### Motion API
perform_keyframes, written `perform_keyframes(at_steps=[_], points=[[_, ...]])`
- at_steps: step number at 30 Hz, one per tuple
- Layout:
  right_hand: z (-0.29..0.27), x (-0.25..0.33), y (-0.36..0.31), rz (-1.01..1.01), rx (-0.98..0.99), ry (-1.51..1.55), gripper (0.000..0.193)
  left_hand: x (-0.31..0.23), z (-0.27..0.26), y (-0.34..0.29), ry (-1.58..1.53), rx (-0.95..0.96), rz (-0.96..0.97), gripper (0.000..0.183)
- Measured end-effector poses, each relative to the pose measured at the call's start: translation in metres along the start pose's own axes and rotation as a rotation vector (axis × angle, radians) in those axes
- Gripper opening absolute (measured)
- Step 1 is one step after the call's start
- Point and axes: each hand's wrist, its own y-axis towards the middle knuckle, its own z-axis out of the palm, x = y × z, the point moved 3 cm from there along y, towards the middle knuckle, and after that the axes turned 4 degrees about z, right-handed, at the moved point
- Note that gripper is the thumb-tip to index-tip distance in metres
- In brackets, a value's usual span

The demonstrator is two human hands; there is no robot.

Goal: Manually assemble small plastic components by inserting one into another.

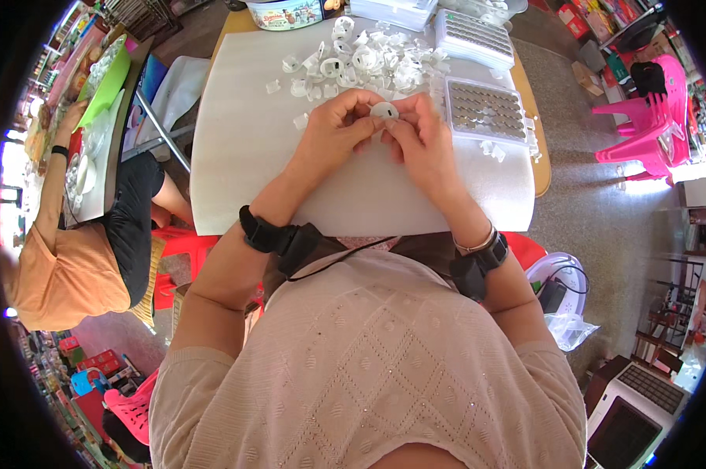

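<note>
A small round white plastic part (pixel 384 111) with a dark slot in its face is held up between my two hands, above the white-covered table (pixel 243 156). My left hand (pixel 337 129) pinches it from the left with thumb and fingers. From the right, my right hand (pixel 425 139) closes on the same part, its thumb at the lower edge. My fingertips hide much of its rim. Just beyond my hands lies a loose heap of similar white and clear plastic parts (pixel 369 62). Beside my right hand sits a clear tray (pixel 487 140) with rows of small metal pieces.
Stacked clear trays (pixel 478 56) and a printed tub (pixel 286 16) stand along the far edge. Small clear bits (pixel 491 151) lie near the tray. At the left, a co-worker (pixel 79 273) sits by another table with a green basin (pixel 107 86). Pink chairs (pixel 642 125) stand right.
</note>
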Motion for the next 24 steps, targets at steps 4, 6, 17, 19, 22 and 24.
perform_keyframes(at_steps=[4,6,17,19,22,24], points=[[0.000,-0.004,0.001,-0.016,-0.004,0.000,0.011,-0.001,-0.002,0.001,0.096,0.005,0.030,0.012],[-0.001,-0.002,0.001,-0.066,-0.012,-0.026,0.010,-0.003,-0.002,0.001,0.128,0.000,0.056,0.012],[-0.011,0.000,-0.009,-0.012,-0.014,0.098,0.016,-0.038,-0.006,-0.005,0.108,-0.202,-0.094,0.018],[-0.009,-0.003,-0.010,0.048,0.049,0.160,0.013,-0.053,-0.008,0.009,0.114,-0.068,-0.165,0.022],[-0.007,-0.002,-0.009,0.039,0.049,0.185,0.010,-0.072,-0.007,0.059,0.105,0.120,-0.183,0.025],[-0.006,-0.006,-0.008,0.033,0.056,0.195,0.010,-0.078,-0.002,0.112,-0.076,0.047,-0.070,0.029]])
